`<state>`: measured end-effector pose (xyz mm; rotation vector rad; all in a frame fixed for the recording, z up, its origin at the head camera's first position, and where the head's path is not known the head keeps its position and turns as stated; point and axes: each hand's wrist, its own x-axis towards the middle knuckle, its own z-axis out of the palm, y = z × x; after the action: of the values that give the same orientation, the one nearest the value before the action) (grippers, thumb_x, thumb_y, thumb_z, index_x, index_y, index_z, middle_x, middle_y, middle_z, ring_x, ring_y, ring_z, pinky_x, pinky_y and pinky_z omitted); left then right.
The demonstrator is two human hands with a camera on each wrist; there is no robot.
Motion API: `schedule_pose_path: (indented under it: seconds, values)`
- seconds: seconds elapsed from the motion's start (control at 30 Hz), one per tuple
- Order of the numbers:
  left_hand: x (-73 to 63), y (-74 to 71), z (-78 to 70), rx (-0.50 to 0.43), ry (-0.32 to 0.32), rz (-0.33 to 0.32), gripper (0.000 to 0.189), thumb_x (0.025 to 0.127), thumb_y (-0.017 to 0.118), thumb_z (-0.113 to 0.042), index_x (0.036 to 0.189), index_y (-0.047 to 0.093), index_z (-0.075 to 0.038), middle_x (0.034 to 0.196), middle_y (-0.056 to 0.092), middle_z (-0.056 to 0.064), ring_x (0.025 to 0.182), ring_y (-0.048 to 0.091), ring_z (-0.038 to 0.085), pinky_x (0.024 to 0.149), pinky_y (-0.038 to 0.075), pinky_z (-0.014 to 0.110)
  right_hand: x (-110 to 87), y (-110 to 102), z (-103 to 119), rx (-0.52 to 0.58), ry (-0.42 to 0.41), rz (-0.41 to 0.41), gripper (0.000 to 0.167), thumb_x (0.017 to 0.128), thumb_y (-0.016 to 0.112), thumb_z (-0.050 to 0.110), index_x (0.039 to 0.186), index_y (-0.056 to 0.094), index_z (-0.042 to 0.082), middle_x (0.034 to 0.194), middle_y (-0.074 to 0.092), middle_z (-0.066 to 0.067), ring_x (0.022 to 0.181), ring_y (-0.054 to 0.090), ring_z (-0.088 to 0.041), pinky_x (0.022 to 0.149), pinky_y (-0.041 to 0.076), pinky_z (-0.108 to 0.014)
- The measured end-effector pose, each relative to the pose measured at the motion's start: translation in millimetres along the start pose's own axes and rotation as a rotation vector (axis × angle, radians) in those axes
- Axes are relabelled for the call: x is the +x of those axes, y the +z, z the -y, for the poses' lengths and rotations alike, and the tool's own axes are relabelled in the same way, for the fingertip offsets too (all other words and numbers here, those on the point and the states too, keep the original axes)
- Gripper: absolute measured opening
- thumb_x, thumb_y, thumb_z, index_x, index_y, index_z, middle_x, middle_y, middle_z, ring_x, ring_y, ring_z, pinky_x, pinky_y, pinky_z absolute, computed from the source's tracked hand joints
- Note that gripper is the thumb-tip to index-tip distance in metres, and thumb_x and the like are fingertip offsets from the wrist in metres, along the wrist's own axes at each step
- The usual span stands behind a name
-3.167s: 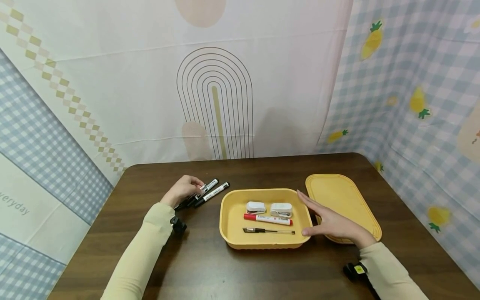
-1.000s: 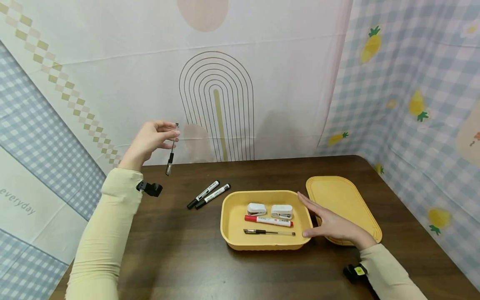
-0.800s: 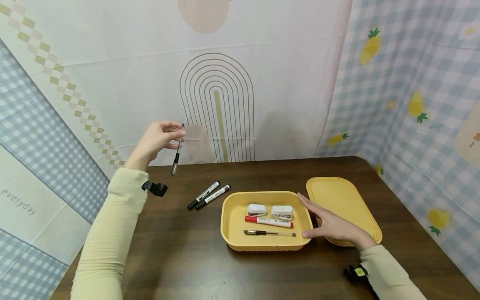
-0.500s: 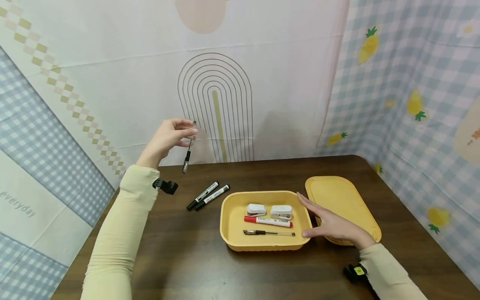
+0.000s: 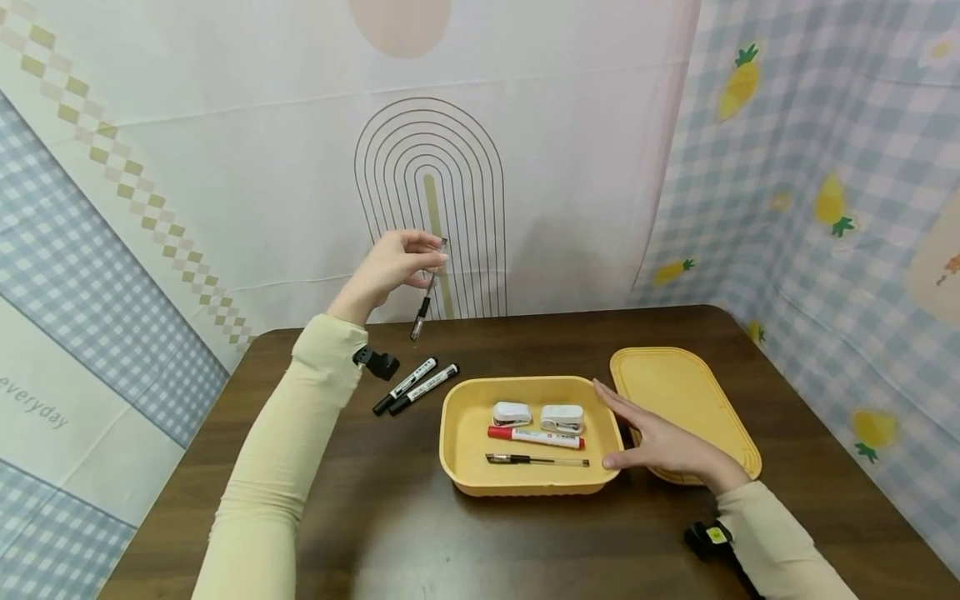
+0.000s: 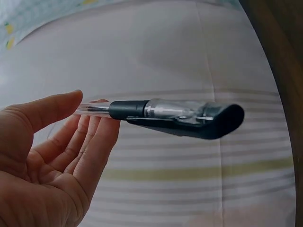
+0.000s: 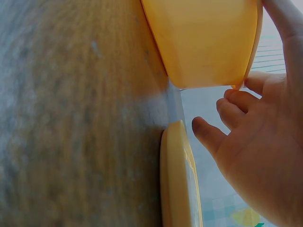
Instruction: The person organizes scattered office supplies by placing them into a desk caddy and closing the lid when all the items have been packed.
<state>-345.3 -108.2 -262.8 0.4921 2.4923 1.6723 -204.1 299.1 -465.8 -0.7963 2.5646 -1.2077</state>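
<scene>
My left hand pinches a clear-barrelled gel pen near its end, above the back of the table. The pen slants down with its black grip and capped tip lowest; in the left wrist view the cap points away from the thumb and fingers. My right hand rests with spread fingers at the right rim of a yellow plastic box, thumb at the front corner. Inside the box lie two white mini staplers, a red marker and another black gel pen.
Two black-and-white markers lie side by side on the brown table, left of the box. Right of the box is its flat yellow lid, partly behind my right hand. A patterned cloth hangs behind the table.
My left hand has picked up the gel pen from beside the markers, raised it, then carried it rightward toward the box. My right hand has stayed at the box rim.
</scene>
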Motion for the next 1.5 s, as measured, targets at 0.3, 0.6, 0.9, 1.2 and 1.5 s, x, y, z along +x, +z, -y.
schedule_pose_path:
  seconds: [0.3, 0.6, 0.9, 1.2, 1.5]
  values:
    - [11.3, 36.0, -11.4, 0.023, 0.035, 0.077, 0.042, 0.097, 0.069, -0.015, 0.134, 0.058, 0.002, 0.122, 0.067, 0.018, 0.101, 0.068, 0.027, 0.077, 0.060, 0.036, -1.7, 1, 4, 0.010, 0.009, 0.011, 0.108, 0.085, 0.082, 0.034, 0.163, 0.009, 0.030, 0.168, 0.005, -0.013, 0.151, 0.010, -0.038, 0.112, 0.019, -0.067]
    - [19.1, 67.6, -17.1, 0.040, 0.066, 0.151, 0.034, 0.097, 0.069, -0.014, 0.127, 0.062, 0.001, 0.117, 0.068, 0.017, 0.101, 0.067, 0.030, 0.074, 0.060, 0.036, -2.1, 0, 4, -0.002, 0.011, 0.011, 0.107, 0.085, 0.082, 0.034, 0.163, 0.009, 0.027, 0.168, 0.006, -0.013, 0.151, 0.010, -0.038, 0.112, 0.020, -0.067]
    - [24.4, 86.2, -15.3, 0.052, 0.071, 0.192, 0.032, 0.097, 0.070, -0.018, 0.125, 0.063, -0.003, 0.114, 0.070, 0.013, 0.102, 0.068, 0.031, 0.077, 0.059, 0.039, -2.5, 0, 4, 0.000, 0.007, 0.008, 0.107, 0.086, 0.082, 0.033, 0.163, 0.008, 0.029, 0.168, 0.006, -0.015, 0.150, 0.011, -0.040, 0.112, 0.020, -0.068]
    - [25.7, 94.2, -11.4, 0.071, 0.087, 0.221, 0.029, 0.097, 0.069, -0.016, 0.121, 0.065, -0.001, 0.109, 0.070, 0.012, 0.100, 0.068, 0.033, 0.082, 0.058, 0.048, -0.6, 0, 5, 0.005, 0.015, 0.016, 0.108, 0.086, 0.082, 0.033, 0.163, 0.007, 0.029, 0.169, 0.005, -0.012, 0.151, 0.010, -0.034, 0.112, 0.020, -0.066]
    - [20.0, 112.3, 1.0, 0.152, 0.097, 0.299, 0.028, 0.097, 0.069, -0.016, 0.122, 0.066, -0.003, 0.107, 0.070, 0.011, 0.095, 0.069, 0.028, 0.074, 0.060, 0.038, -0.4, 1, 3, -0.002, 0.028, 0.013, 0.107, 0.086, 0.082, 0.032, 0.163, 0.008, 0.033, 0.169, 0.006, -0.010, 0.151, 0.010, -0.032, 0.113, 0.021, -0.063]
